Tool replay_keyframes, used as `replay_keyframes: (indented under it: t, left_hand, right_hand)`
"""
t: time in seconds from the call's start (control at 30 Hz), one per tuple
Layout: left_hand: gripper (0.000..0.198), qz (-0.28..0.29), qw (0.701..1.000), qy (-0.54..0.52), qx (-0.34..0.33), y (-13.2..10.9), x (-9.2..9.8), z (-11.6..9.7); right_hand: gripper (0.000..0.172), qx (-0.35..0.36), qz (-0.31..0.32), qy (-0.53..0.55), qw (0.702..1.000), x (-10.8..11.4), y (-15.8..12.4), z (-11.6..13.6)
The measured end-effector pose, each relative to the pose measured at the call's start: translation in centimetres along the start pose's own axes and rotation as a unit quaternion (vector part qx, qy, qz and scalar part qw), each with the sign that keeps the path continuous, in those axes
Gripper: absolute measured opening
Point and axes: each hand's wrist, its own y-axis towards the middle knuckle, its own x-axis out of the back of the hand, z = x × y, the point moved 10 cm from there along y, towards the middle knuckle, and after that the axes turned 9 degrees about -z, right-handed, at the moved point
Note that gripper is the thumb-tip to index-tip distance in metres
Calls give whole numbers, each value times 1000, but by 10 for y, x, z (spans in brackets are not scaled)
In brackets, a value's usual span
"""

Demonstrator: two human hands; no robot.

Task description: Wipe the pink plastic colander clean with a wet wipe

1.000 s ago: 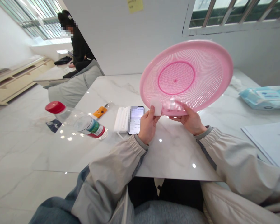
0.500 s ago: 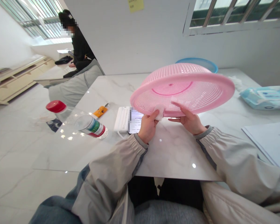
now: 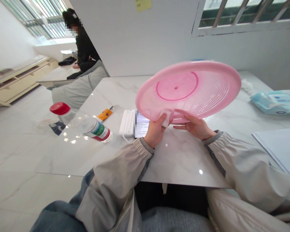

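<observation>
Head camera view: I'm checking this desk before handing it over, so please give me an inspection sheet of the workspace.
Surface: white marble-patterned table, with glare spots.
Job's things: pink plastic mesh basket, held tilted above the table; white cotton pad pressed against its rim.
Clutter: clear bottle with red cap on its side, orange packet, white power bank, phone, wet-wipes pack, papers.
Grippers: left hand pinches the pad; right hand supports the rim.
Cables: short white cable at the power bank.
Surroundings: seated person at far left, cream cabinet, barred window.
</observation>
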Motion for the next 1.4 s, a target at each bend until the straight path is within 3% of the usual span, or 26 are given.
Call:
replay_keyframes:
  t: [0.13,0.3,0.4,0.53,0.63,0.93,1.07,1.17,1.3,1.4]
  left_hand:
    - [26,-8,999,25,-29,2,4,-3]
    - [24,-43,995,54,-65,2,11,-10]
    - [27,-27,994,68,-84,-2,7,-15]
    - [26,-6,990,86,-115,-4,3,-20]
    - [22,22,987,102,-125,-4,-1,-20]
    - [41,51,997,35,-43,-14,-10,-3]
    - [43,36,998,36,-35,-15,-9,-3]
    - [41,13,995,82,-55,-10,-2,-4]
    - [34,4,982,155,-103,-4,5,-10]
    - [26,29,975,178,-130,-7,0,-13]
  right_hand:
    - [47,17,-59,-24,998,13,2,4]
    - [31,174,-240,-15,955,58,-1,40]
    - [32,225,-287,-4,931,73,-5,51]
    - [44,180,-258,6,949,70,2,42]
    - [43,150,-244,32,958,65,3,36]
    - [41,74,-122,61,988,21,1,19]
    - [37,65,-128,53,988,20,1,16]
    - [31,123,-210,34,969,49,5,25]
    - [23,250,-362,44,897,98,-3,48]
    - [19,301,-401,57,863,111,-9,60]
